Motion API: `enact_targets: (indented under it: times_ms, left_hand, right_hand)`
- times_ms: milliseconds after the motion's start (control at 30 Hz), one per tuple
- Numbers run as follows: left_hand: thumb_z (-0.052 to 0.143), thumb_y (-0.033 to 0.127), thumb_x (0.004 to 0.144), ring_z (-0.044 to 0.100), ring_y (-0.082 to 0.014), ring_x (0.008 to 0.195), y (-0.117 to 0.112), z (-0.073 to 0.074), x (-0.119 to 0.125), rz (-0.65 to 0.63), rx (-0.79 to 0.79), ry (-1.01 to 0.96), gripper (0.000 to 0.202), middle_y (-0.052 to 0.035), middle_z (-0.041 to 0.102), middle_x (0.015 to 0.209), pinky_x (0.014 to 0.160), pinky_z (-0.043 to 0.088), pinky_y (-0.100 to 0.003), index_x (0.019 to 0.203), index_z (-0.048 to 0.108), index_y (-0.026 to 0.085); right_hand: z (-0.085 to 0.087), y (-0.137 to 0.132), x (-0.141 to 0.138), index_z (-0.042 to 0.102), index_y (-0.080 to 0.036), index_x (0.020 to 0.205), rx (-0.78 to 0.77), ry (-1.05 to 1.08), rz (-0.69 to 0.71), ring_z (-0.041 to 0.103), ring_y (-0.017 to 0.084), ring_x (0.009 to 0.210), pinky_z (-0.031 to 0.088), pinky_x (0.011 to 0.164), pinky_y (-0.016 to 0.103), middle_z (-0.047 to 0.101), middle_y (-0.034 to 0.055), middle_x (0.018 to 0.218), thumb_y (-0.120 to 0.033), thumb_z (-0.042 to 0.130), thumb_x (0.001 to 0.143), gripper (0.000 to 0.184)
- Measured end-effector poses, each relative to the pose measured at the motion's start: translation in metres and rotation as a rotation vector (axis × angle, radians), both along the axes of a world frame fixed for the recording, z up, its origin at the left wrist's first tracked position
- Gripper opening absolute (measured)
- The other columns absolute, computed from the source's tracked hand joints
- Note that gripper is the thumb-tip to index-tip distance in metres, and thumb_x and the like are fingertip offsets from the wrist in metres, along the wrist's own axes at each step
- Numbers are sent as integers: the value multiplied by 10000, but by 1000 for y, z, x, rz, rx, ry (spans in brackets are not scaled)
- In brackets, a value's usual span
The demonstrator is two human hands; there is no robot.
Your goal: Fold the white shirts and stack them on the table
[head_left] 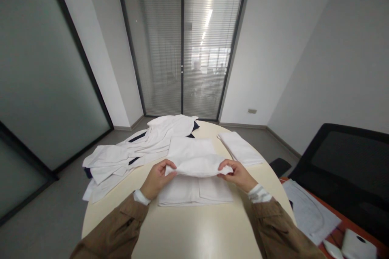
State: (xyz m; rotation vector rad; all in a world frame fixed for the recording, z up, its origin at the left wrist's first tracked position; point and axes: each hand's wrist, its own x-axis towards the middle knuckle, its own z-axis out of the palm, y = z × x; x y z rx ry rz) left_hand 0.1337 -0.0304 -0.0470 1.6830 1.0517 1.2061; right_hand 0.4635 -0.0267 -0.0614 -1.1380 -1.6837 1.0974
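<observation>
A white garment (194, 191) lies partly folded on the round cream table (194, 230) in front of me. My left hand (158, 178) pinches the left corner of its lifted edge between thumb and fingers. At the right corner of the same edge, my right hand (236, 175) is closed in a similar pinch. The edge is raised over the lower layers and sags slightly between the hands. Fingertips behind the cloth are partly hidden.
A loose heap of white clothes (124, 151) with dark navy parts covers the table's far left. A folded white cloth (241, 148) lies at the right edge. Beyond it stand a black mesh chair (343, 170) and a reddish surface holding a pale bag (310, 210) and a white device (358, 246).
</observation>
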Motion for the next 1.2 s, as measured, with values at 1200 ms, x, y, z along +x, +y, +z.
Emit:
enact_targets:
  times_ms: [1200]
  left_hand:
    - [691, 447, 687, 475, -134, 404, 1, -14, -24, -318, -532, 647, 506, 111, 401, 531, 391, 339, -220, 1100, 549, 192]
  right_hand:
    - [-3, -7, 8, 661, -175, 1150, -498, -468, 376, 568, 113, 514, 409, 505, 196, 573, -61, 565, -447, 837, 587, 650]
